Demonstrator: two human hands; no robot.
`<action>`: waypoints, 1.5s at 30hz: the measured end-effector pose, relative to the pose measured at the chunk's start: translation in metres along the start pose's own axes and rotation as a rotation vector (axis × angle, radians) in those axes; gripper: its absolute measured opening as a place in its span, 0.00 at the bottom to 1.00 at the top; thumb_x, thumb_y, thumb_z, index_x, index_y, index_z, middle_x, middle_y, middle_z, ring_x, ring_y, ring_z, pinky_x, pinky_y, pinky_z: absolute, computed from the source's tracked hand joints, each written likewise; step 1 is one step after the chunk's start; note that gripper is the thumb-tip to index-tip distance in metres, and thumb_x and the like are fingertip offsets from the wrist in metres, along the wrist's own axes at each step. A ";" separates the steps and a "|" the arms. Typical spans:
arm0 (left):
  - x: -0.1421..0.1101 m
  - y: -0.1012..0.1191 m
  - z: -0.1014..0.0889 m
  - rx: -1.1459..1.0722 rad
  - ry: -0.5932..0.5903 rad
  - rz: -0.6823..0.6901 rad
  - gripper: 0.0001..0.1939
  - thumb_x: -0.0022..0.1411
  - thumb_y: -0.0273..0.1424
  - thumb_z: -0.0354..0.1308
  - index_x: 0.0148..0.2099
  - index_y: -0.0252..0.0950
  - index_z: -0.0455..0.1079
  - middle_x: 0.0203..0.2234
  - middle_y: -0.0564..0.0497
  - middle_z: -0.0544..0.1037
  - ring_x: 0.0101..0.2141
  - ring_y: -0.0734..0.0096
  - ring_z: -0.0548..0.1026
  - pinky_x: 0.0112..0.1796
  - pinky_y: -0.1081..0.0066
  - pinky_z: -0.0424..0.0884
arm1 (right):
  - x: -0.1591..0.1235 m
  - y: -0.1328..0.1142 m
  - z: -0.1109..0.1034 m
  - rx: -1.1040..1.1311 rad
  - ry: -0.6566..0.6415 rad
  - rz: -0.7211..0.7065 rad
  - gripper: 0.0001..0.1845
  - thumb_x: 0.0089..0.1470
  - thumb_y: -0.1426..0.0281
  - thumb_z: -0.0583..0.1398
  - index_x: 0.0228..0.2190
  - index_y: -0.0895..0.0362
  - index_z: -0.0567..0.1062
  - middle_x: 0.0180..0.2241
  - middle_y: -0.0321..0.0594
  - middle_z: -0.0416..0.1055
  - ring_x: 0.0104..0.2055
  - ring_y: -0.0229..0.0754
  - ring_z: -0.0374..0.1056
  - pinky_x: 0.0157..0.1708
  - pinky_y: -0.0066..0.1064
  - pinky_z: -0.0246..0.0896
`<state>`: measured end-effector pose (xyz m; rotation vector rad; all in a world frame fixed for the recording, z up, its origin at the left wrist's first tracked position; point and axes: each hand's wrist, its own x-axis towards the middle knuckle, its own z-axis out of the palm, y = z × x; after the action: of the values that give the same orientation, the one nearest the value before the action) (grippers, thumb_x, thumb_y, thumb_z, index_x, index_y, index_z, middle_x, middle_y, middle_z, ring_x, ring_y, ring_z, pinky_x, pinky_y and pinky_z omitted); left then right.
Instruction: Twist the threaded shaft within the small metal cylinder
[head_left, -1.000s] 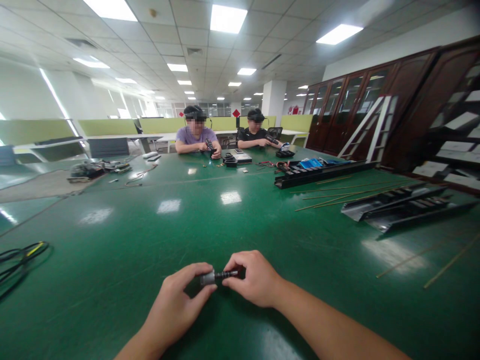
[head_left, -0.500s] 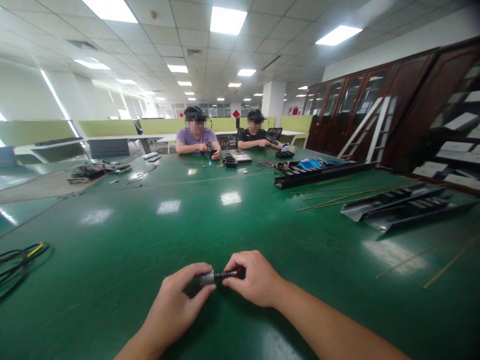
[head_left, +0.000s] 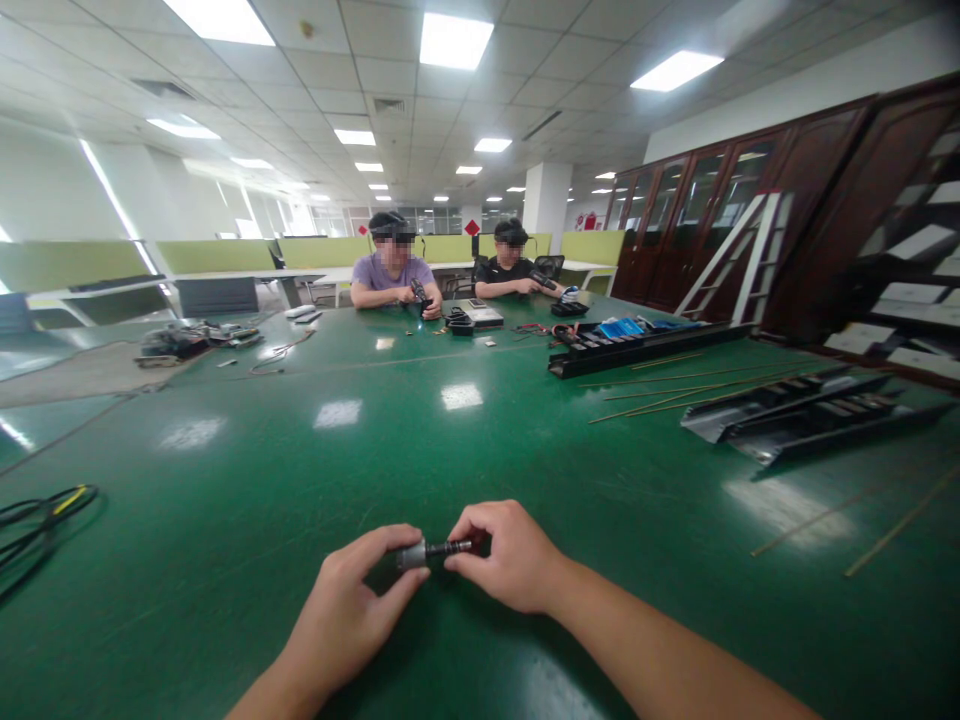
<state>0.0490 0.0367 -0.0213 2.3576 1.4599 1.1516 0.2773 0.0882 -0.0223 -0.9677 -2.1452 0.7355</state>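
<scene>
Held a silver cylinder (head_left: 412, 556) between the fingers of the left hand (head_left: 346, 605); pinched the dark ringed shaft (head_left: 442, 549), projecting from the cylinder, in the fingers of the right hand (head_left: 514, 560). Risked dropping both onto the tabletop (head_left: 300, 480) beneath the cylinder through so slight a fingertip hold, or bending the shaft through sideways pressure. Made out no brand, label or writing.

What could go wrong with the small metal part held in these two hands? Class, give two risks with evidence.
The left hand grips the silver end with fingertips, so it might slip.

If dropped, its round body could roll across the shiny green table, since the right hand also uses only a fingertip pinch.
</scene>
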 end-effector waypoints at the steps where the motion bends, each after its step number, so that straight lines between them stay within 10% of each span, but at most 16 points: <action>1: 0.000 0.000 0.000 -0.001 -0.001 0.000 0.12 0.61 0.34 0.64 0.48 0.44 0.75 0.41 0.53 0.83 0.41 0.64 0.82 0.45 0.68 0.78 | 0.000 0.000 0.000 0.000 -0.003 0.003 0.04 0.48 0.69 0.68 0.29 0.55 0.79 0.28 0.35 0.77 0.29 0.38 0.70 0.30 0.27 0.58; 45: 0.001 -0.003 -0.003 0.009 0.018 -0.002 0.13 0.61 0.34 0.64 0.48 0.46 0.75 0.41 0.54 0.83 0.41 0.65 0.82 0.45 0.68 0.78 | 0.002 0.000 0.001 0.020 0.015 0.023 0.04 0.48 0.69 0.67 0.29 0.56 0.78 0.26 0.34 0.76 0.27 0.36 0.69 0.29 0.26 0.59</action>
<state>0.0447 0.0384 -0.0204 2.3570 1.4767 1.1714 0.2759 0.0895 -0.0226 -0.9853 -2.1134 0.7574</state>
